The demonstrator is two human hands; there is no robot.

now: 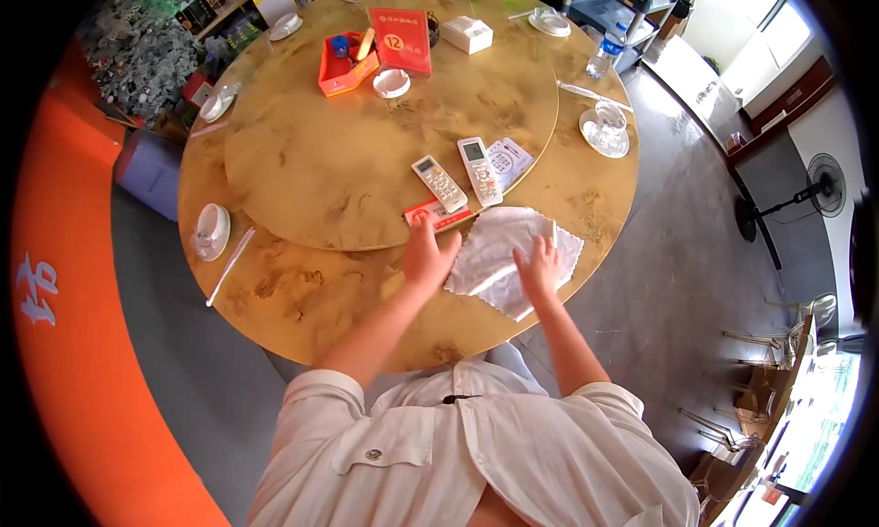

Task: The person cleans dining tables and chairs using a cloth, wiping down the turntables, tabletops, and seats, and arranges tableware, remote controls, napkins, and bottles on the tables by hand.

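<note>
A white scallop-edged cloth (pixel 499 252) lies spread at the near edge of the round table. On its right half rests my right hand (pixel 540 266), fingers apart. My left hand (pixel 428 257) is at the cloth's left edge, thumb and fingers apart, holding nothing visible. Just beyond it lies a red and white card (pixel 439 214) at the turntable's edge. Two white remote controls, one left (pixel 439 184) and one right (pixel 481 172), lie beyond the cloth, the right one beside a pale printed card (pixel 508 161).
On the turntable (pixel 320 161) stand a red number sign (pixel 401 42), a red box (pixel 348 65), an ashtray (pixel 392 84) and a tissue box (pixel 467 34). Cup and saucer sets (pixel 604 130), (pixel 211 232) and a water bottle (pixel 606 51) sit around the rim. A fan (pixel 824 185) stands right.
</note>
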